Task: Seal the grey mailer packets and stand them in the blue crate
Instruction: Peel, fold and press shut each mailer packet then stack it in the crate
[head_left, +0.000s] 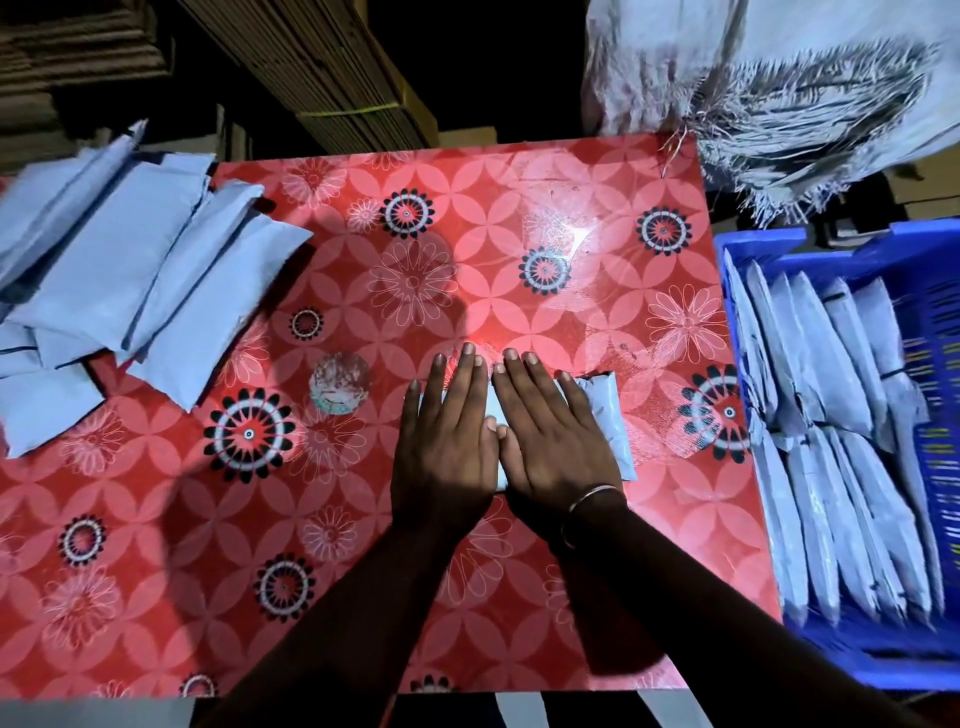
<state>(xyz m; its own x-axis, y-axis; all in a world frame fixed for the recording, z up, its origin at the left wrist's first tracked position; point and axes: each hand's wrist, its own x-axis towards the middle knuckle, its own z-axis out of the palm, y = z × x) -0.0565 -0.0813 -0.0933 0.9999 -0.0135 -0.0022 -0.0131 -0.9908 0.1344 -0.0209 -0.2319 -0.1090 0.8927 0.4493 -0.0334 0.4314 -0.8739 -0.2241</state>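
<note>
A single grey mailer packet (605, 421) is pressed flat against the red flower-patterned desk (467, 218) under both hands, a little to the near side of the desk's middle and well to the left of the blue crate (769, 244). The left hand (444, 441) is laid palm-down on the packet's left part, its fingers straight and spread — nothing is gripped. The right hand (558, 441) is laid beside it in the same way, fingers straight, thumbs nearly touching, so neither grip is closed on the packet; it is only held down by flat palms. A thin bangle (592, 496) is worn on the right wrist. Only the packet's right end and a narrow strip between the hands are left uncovered; whether its flap is sealed cannot be told.

The blue crate is set just off the desk's right edge, and rows of grey packets (831, 374) are stood on edge inside it, leaning against one another. At the desk's far-left corner, well apart from the crate, a loose heap of grey packets (130, 280) is piled flat and overlapping. A frayed white woven sack (779, 88) is seen beyond the crate, at the desk's far-right corner.
</note>
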